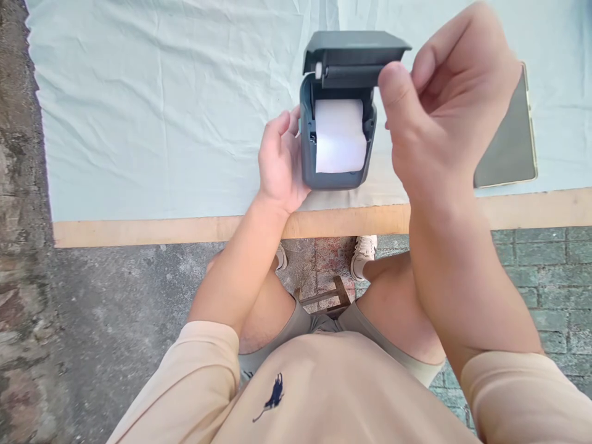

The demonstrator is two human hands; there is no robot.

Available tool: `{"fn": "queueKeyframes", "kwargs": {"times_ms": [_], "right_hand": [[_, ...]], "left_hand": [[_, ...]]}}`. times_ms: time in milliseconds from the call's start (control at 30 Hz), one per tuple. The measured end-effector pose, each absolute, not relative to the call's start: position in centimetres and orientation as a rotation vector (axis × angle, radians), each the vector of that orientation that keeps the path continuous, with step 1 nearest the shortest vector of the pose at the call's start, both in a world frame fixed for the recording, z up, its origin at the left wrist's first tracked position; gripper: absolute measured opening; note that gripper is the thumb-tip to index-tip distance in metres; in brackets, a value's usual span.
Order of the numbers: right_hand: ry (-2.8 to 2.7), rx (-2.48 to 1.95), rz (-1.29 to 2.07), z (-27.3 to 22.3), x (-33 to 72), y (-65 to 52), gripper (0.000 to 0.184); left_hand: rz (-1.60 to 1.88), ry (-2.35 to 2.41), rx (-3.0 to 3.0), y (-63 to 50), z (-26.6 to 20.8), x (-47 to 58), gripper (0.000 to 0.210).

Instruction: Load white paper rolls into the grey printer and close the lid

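A small dark thermal printer [337, 180] is near the table's front edge, its lid [356, 41] raised. Inside the bay sits a roll of white paper [340, 135], its loose end hanging toward the front. A dark roller [354, 72] with a white end shows on the underside of the lid. My left hand [284, 160] grips the printer's left side, most of its fingers hidden behind the body. At the lid's right corner, my right hand [444, 92] is closed with the thumb against the edge; its other fingers are curled and partly hidden.
A pale blue cloth [106, 123] with creases covers the table, whose wooden edge [152, 231] shows in front. A dark flat tablet-like object [509, 145] lies at right, partly behind my right wrist. Below are my knees and a wooden stool frame [330, 296].
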State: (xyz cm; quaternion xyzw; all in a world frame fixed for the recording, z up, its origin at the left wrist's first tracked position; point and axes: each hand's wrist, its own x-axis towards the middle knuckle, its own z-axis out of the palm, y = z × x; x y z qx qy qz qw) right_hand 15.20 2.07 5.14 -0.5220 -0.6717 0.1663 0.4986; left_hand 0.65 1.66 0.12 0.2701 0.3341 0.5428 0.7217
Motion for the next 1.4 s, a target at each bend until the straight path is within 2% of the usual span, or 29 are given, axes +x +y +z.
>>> {"fn": "queueKeyframes", "kwargs": {"times_ms": [67,133,233,433,633,767,867,967,1133,1233,1333,1400], "right_hand": [[-1.714,-1.252,0.370,5.3,15.0,2.1,0.024],[-1.861,-1.252,0.346,5.4,15.2,2.1,0.005],[-2.029,-1.339,0.292,5.7,15.6,2.3,0.018],[-2.337,-1.712,0.288,6.3,16.1,2.5,0.025],[-2.266,-1.670,0.364,6.6,16.2,2.2,0.038],[-1.697,-1.337,0.781,7.0,16.9,2.4,0.034],[-1.142,-1.311,1.284,6.7,17.9,3.3,0.040],[-0.989,-1.314,1.561,5.2,18.9,4.3,0.034],[-1.277,-1.294,1.332,2.8,18.8,4.2,0.036],[-1.537,-1.357,0.981,2.4,18.2,3.3,0.028],[-1.748,-1.494,0.592,2.0,17.9,3.0,0.036],[-1.831,-1.621,0.476,1.6,17.9,3.0,0.040]], "left_hand": [[1.189,0.708,0.646,1.4,0.5,0.8,0.028],[1.204,0.730,0.676,1.2,0.6,0.9,0.021],[1.176,0.776,0.699,1.0,0.6,0.9,0.022],[1.130,0.707,0.713,0.8,0.5,1.0,0.027],[1.136,0.742,0.668,0.9,0.3,1.0,0.029],[1.227,0.764,0.618,1.4,-0.3,0.6,0.023],[1.237,0.742,0.576,1.8,-0.8,0.2,0.022],[1.225,0.755,0.542,2.0,-1.0,-0.1,0.022],[1.216,0.788,0.550,2.0,-1.1,-0.1,0.023],[1.218,0.791,0.547,2.1,-1.1,-0.1,0.022],[1.222,0.795,0.557,2.1,-1.1,-0.1,0.021],[1.220,0.792,0.555,2.0,-1.1,0.0,0.020]]}}
